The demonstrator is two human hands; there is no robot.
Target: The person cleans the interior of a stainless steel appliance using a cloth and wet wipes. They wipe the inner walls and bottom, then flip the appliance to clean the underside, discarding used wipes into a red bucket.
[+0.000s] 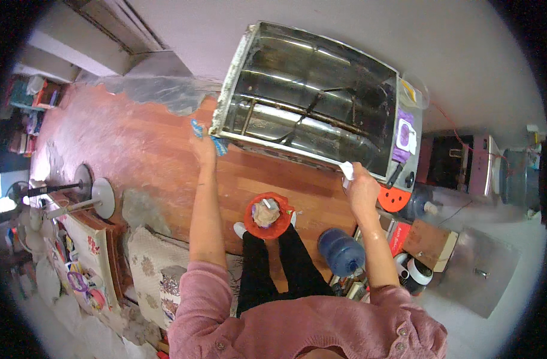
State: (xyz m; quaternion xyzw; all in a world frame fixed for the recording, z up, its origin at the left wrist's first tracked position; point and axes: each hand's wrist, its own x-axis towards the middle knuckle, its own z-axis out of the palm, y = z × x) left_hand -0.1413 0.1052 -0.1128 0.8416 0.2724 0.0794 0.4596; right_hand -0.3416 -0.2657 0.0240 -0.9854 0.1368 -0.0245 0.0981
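A large glass-topped case (pixel 300 103) with a pale, worn frame stands in front of me; dark bars and streaks of light show in its glass. My left hand (pixel 203 146) is at its near left corner, gripping a blue-and-white patterned cloth (pixel 220 146) that sticks out on both sides of the hand. At the near edge, towards the right end, my right hand (pixel 363 190) holds a crumpled white wipe (pixel 346 170). Its fingers are partly hidden. On the ledge at the case's right lies a purple pack of wipes (pixel 403 137).
A red bin (pixel 269 231) with crumpled waste stands between my feet. A blue water bottle (pixel 340 252) lies to its right, near boxes (pixel 428 244). A knife (pixel 394 175) and a red watermelon-shaped item (pixel 394 198) are beside my right hand. Left are a pedestal fan (pixel 103 197) and a cushion (pixel 159 264).
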